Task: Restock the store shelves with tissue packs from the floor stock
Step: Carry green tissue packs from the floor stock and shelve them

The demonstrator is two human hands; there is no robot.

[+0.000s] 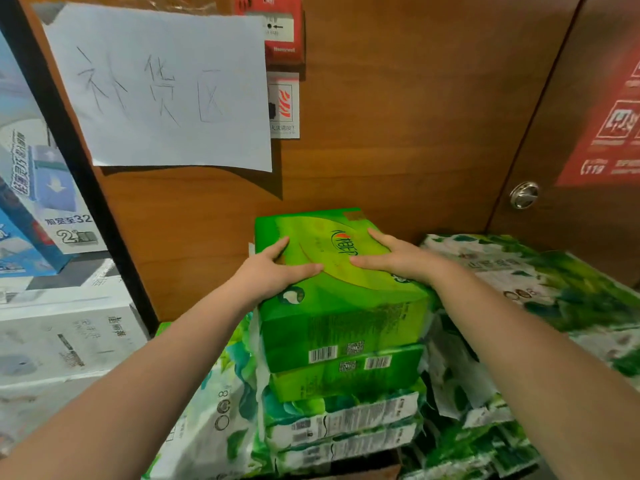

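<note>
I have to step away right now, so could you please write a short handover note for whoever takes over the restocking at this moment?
Left hand: on the top left of the top green tissue pack, fingers spread and curling over its far edge.
Right hand: flat on the pack's top right, fingers straight.
The pack sits on a second green pack, itself on a stack of white-and-green leaf-print packs. More leaf-print packs lie to the right, below the handwritten paper sign.
Done: nothing visibly shelved from here.
Left: lift the top pack, carry it to the shelves, then repeat with the rest.
</note>
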